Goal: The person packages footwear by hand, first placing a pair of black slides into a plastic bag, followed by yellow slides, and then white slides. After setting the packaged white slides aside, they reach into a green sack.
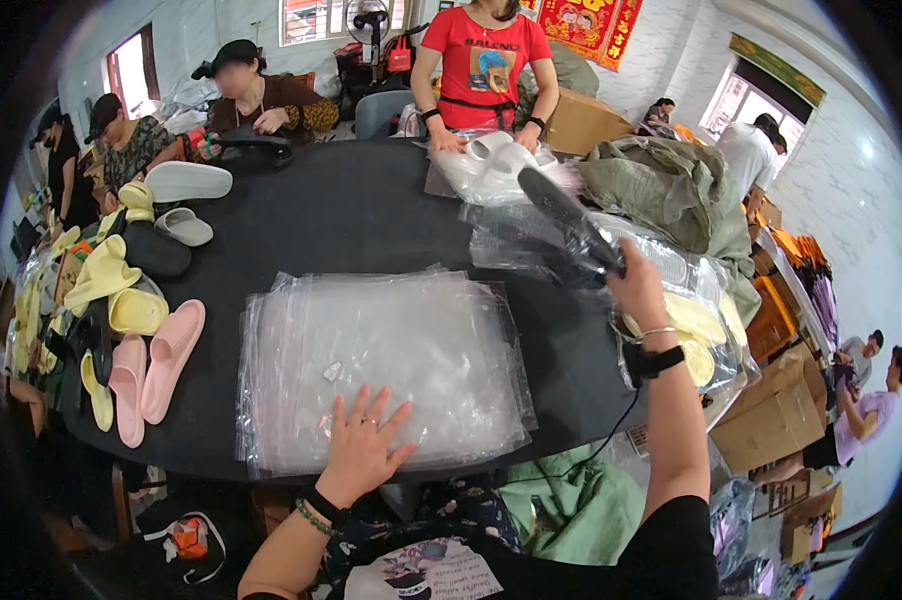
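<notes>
Gripping a dark slipper at two o'clock with the right hand, fingers closed round the near end, the far end aimed toward eleven. Too blurred to tell whether wrapped in the clear film just beside it. Pressing the left hand palm-down at seven, with fingers spread wide and holding nothing, onto a stack of clear bags in the middle of the worktop. Looks like mid-bagging, perhaps with the slipper due for setting down at right. Next, probably calls for letting go clear of the other packs, then peeling off one bag without dragging its neighbours.

Crowding the right hand from three: bagged yellow slippers. Bulging in at two: a grey-green sack. At twelve, white slippers, handled by a co-worker in red. Toward nine, pink slippers beside a loose jumble of footwear.
</notes>
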Demonstrator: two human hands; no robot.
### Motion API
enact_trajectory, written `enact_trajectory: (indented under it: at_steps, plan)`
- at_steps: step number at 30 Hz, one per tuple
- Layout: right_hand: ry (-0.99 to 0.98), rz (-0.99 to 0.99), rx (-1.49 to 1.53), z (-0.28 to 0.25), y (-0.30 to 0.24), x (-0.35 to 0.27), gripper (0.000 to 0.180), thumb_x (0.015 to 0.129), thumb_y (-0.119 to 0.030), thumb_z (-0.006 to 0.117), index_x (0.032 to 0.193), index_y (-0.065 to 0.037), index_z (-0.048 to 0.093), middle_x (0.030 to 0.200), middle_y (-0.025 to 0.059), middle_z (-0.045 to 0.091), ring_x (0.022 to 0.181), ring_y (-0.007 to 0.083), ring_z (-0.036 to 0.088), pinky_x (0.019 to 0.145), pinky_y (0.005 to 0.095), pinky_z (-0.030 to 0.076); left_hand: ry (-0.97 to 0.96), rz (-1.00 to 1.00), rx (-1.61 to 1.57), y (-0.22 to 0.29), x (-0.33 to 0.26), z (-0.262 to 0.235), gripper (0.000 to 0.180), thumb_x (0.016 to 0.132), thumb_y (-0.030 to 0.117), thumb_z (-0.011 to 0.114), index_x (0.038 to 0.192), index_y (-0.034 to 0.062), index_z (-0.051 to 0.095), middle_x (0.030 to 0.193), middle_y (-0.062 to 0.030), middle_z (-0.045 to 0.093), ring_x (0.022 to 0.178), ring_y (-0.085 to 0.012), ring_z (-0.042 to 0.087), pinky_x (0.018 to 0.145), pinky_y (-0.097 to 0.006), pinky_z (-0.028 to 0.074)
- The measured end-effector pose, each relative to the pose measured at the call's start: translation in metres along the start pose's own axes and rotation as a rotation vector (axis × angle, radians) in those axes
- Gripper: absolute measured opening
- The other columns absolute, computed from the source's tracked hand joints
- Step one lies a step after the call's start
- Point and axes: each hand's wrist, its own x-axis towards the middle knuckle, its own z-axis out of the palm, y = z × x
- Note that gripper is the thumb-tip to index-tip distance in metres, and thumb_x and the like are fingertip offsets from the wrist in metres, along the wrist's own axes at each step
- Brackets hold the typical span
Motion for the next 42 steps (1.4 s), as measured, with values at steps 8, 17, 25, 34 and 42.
enact_trajectory:
  at_steps: [8,17,25,34,42]
  plan:
    - [-0.138,-0.102,0.638,-0.096,-0.076,0.021,0.053,0.076,-0.003,0.074,0.125,0.006,0.056,0.103,0.0071,0.068,0.091,0.011,0.059,0.085,0.0276,0.049,0.029,-0.072,-0.215,-0.005,0.001,-0.021,0.058,0.097,0.045,0.053,0.146,0.0135,0.047,0.156,-0.0185,0.034,0.145,-0.0412,0.029,0.116,-0.063,0.015]
    - [-0.507,-0.004,1.002,-0.04,-0.154,0.037,0.065,0.09,-0.019,0.073,0.142,0.0,0.039,0.117,0.0109,0.066,0.095,0.0117,0.062,0.078,0.0283,0.052,0.504,-0.576,-2.103,-0.039,-0.015,-0.064,0.042,0.102,0.026,0.047,0.138,0.0043,0.047,0.139,-0.015,0.05,0.126,-0.03,0.052,0.104,-0.041,0.044]
    - [-0.678,-0.031,0.613,0.117,-0.13,0.008,0.043,0.091,-0.029,0.071,0.116,0.005,0.06,0.097,0.013,0.07,0.079,0.0176,0.07,0.067,0.0301,0.056,0.637,-0.807,-2.146,-0.06,-0.059,-0.032,0.041,0.103,0.038,0.043,0.124,0.0059,0.058,0.119,-0.0135,0.065,0.11,-0.0303,0.063,0.095,-0.048,0.054]
    - [-1.197,-0.071,0.532,0.114,-0.144,-0.025,0.04,0.09,-0.038,0.07,0.101,0.001,0.068,0.093,0.0096,0.072,0.073,0.0146,0.068,0.064,0.0286,0.055,0.766,-0.798,-2.199,-0.041,-0.037,-0.067,0.061,0.102,0.054,0.032,0.126,0.0039,0.057,0.122,-0.0207,0.063,0.114,-0.0367,0.061,0.102,-0.053,0.047]
    - [-0.974,0.032,0.78,0.098,-0.136,-0.012,0.025,0.093,-0.021,0.066,0.102,0.003,0.067,0.088,0.0084,0.069,0.07,0.0148,0.068,0.063,0.0283,0.054,0.832,-0.674,-2.358,-0.046,-0.045,-0.09,0.077,0.1,0.065,0.021,0.144,0.0072,0.045,0.139,-0.0244,0.052,0.133,-0.0395,0.046,0.113,-0.054,0.034]
